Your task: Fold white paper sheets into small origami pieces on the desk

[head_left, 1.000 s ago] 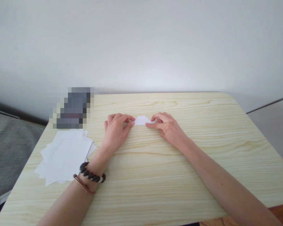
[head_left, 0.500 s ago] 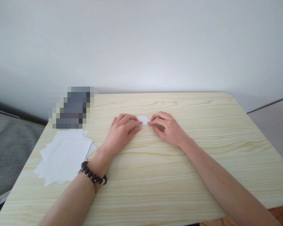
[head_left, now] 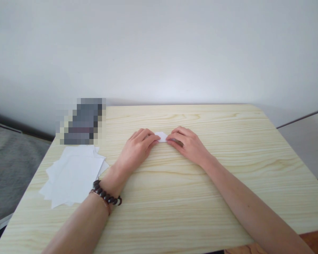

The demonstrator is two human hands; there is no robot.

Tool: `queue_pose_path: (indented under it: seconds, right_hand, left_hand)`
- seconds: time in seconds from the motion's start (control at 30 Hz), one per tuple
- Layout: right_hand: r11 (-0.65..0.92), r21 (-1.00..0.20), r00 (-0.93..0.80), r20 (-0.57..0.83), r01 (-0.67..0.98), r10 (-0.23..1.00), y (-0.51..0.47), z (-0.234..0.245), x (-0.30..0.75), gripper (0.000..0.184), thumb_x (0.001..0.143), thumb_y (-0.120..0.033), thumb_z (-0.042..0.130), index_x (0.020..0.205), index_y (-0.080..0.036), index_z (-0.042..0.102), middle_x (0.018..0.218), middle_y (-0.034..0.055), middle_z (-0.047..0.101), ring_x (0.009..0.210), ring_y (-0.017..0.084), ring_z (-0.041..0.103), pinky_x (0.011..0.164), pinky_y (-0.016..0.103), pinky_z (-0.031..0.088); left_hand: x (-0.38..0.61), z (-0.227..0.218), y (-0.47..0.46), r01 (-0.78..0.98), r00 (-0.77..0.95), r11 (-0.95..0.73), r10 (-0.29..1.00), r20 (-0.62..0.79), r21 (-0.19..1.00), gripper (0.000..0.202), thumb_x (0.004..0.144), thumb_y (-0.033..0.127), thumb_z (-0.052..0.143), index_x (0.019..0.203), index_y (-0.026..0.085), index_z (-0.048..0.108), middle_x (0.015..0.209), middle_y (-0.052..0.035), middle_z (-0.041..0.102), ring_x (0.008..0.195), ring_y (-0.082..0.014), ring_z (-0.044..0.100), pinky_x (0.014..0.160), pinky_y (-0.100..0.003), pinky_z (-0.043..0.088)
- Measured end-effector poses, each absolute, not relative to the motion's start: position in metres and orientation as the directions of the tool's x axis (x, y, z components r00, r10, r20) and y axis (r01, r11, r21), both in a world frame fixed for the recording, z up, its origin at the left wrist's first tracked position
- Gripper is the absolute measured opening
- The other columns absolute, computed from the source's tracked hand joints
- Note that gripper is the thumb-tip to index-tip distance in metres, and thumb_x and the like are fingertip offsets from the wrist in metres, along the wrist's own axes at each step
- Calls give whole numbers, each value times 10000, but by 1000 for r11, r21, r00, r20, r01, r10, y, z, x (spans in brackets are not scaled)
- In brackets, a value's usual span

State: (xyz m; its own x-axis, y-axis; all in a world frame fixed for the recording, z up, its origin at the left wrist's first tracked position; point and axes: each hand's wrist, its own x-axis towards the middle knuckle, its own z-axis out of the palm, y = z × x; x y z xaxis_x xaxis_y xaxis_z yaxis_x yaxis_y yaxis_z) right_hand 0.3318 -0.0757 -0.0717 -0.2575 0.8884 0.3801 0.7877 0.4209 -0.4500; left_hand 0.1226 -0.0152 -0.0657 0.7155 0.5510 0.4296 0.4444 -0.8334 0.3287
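A small folded piece of white paper (head_left: 162,137) lies near the middle of the table, between my two hands. My left hand (head_left: 141,143) pinches its left end with thumb and fingers. On the opposite side my right hand (head_left: 186,143) grips the right end in the same way. Only the middle of the paper shows; both ends are hidden under my fingertips. Dark beads circle my left wrist.
A fanned stack of white paper sheets (head_left: 75,176) lies on the left of the wood-grain table (head_left: 190,211), beside my left forearm. Behind it is a dark, pixelated rectangular object (head_left: 83,121). A pale wall (head_left: 175,53) stands along the table's far edge.
Both thumbs have closed in against the paper's near edge, and my left fingers are more curled. The paper stays in nearly the same place.
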Motion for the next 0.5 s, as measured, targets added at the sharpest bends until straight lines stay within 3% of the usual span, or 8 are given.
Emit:
queue_pose_path:
  seconds: [0.3,0.5]
  right_hand:
    - [417,-478,-234,396,773,888,-77,-70,332,180,907,-320,570,1021,-204,648,974,69,616,902,190,592,823,332,485]
    - [447,-475,-208,474,758,856,-78,-69,330,187,954,-278,487,990,-215,659,942,60,629,871,164,598,815,309,485]
  left_hand:
    - [123,-63,-16,428,695,-839,543,471,336,202,958,227,454,1045,157,623,964,-84,656,906,-191,602,825,-337,518]
    - [123,-63,-17,418,687,-855,518,509,306,198,943,282,501,1039,180,641,1004,-76,652,916,-178,618,830,-308,506]
